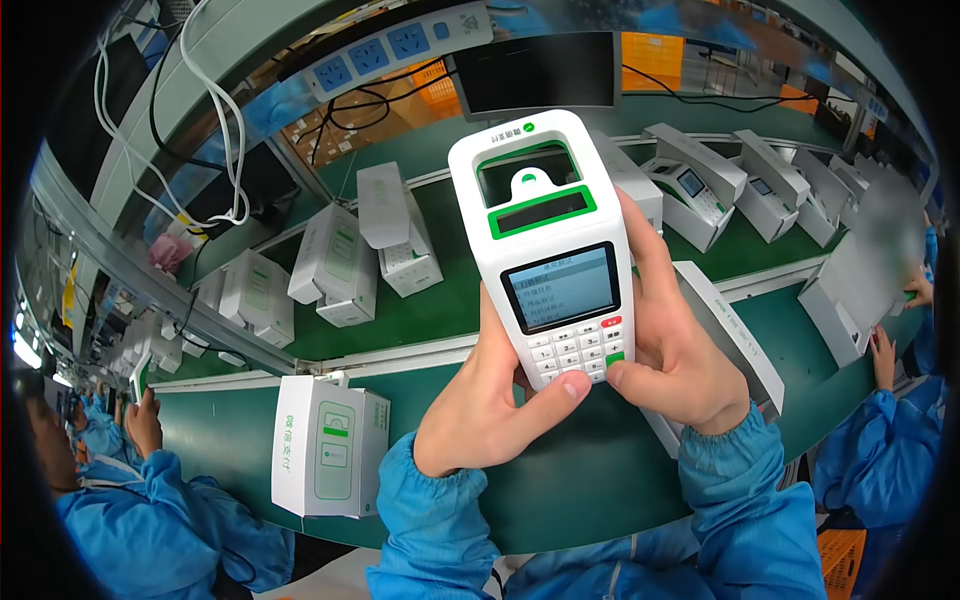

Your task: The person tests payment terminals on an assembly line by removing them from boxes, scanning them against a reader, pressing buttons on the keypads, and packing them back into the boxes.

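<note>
A white payment terminal with green trim is held up in front of me, its lit screen showing a menu above a keypad. My left hand wraps its lower left side, the thumb lying over the bottom keys. From the other side my right hand grips it, thumb tip by the green key. Fingers behind the terminal are hidden. Below and to the right, partly covered by my right hand and sleeve, lies an open white box. A closed white box with green print stands left of my left hand.
Several white boxes line the green conveyor behind the bench; some on the right are open with terminals inside. A monitor and power strip sit beyond. Co-workers in blue sleeves work on both sides.
</note>
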A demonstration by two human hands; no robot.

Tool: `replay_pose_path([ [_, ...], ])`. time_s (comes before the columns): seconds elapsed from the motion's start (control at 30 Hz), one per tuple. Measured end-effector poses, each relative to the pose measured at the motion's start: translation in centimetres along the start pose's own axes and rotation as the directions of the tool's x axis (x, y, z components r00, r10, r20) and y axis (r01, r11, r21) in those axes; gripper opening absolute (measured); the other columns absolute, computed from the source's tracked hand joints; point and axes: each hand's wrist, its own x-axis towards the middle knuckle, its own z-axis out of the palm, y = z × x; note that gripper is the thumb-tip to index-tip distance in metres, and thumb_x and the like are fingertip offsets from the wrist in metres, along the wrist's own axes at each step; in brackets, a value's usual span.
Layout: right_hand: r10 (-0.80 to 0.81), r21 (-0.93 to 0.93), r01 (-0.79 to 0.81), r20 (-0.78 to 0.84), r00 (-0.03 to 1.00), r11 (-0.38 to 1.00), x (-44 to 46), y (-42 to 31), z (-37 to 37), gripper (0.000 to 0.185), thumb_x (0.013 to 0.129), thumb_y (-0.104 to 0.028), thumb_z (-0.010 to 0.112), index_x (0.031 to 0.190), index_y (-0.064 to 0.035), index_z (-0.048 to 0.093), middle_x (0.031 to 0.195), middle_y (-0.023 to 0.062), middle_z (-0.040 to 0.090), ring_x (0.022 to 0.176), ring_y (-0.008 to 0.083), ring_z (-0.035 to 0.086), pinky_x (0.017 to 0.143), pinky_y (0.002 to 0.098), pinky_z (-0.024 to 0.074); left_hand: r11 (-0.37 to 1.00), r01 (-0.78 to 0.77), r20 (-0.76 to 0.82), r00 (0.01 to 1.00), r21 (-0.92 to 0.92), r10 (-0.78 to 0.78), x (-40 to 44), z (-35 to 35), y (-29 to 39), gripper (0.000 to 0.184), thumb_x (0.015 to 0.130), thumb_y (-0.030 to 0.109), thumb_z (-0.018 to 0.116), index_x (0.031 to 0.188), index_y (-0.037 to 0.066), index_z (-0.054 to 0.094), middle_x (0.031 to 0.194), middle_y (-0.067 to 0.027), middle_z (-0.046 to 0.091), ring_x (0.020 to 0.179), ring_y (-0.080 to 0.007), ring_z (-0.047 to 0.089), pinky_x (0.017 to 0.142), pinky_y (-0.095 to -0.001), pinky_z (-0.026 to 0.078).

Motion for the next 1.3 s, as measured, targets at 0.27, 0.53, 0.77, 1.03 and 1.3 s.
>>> replay_pose_path([
  [0.27,-0.031,-0.022,0.031,0.007,1.0,0.999,-0.3,-0.2,-0.8,0.118,0.067,0.006,0.046,0.17,-0.0099,-0.01,0.166,0.0214,0.03,0.155,0.0293,0.034,0.125,0.0408,0.0267,1.0,0.019,0.009,1.0,0.018,-0.019,0.3,0.4,0.1,0.095,0.097,0.019,0.07,0.163,-0.001,0.004,0.144,-0.0186,0.05,0.115,-0.0191,0.06,0.08,-0.0291,0.054],
  [0.53,-0.069,-0.049,0.062,-0.162,0.984,0.997,-2.6,-0.6,0.1,0.116,0.071,0.007,0.05,0.17,-0.0094,-0.007,0.165,0.0214,0.031,0.154,0.0294,0.034,0.123,0.0407,0.0311,0.998,-0.02,-0.11,0.994,-0.067,0.012,1.0,3.5,0.3,0.079,0.103,0.025,0.064,0.157,-0.005,0.014,0.141,-0.0267,0.053,0.125,-0.0323,0.06,0.104,-0.0422,0.048],
  [0.77,0.16,0.391,-0.023,-0.323,0.933,0.92,-10.4,-2.4,0.9,0.089,0.106,-0.041,0.054,0.17,-0.0105,0.0,0.169,0.0152,0.028,0.154,0.0307,0.035,0.125,0.0501,0.0322,0.979,-0.184,0.025,0.983,0.083,0.183,1.4,7.7,0.1,0.085,0.107,0.037,0.054,0.159,-0.008,0.004,0.145,-0.0367,0.05,0.13,-0.0494,0.059,0.109,-0.0505,0.046],
  [1.03,0.093,-0.027,-0.133,-0.581,0.808,0.991,-20.0,-12.0,-0.2,0.114,0.082,-0.065,0.08,0.16,-0.0004,0.029,0.148,0.0278,0.051,0.13,0.041,0.059,0.11,0.0517,0.049,0.95,-0.283,-0.045,0.956,0.129,0.291,1.4,12.9,-1.7,0.07,0.091,0.029,0.075,0.148,-0.001,0.047,0.118,-0.0196,0.066,0.096,-0.0315,0.068,0.079,-0.0384,0.055],
  [1.3,0.104,-0.81,-0.531,-0.523,0.846,0.248,-23.1,-15.8,-14.5,0.095,0.066,-0.01,0.092,0.15,-0.0043,0.048,0.134,0.0113,0.052,0.13,0.028,0.053,0.11,0.0393,0.043,0.711,-0.19,0.048,0.975,0.677,0.215,-2.0,17.9,-7.6,0.029,0.082,0.025,0.081,0.106,0.01,0.075,0.075,-0.0063,0.065,0.058,-0.029,0.067,0.054,-0.0382,0.053],
])
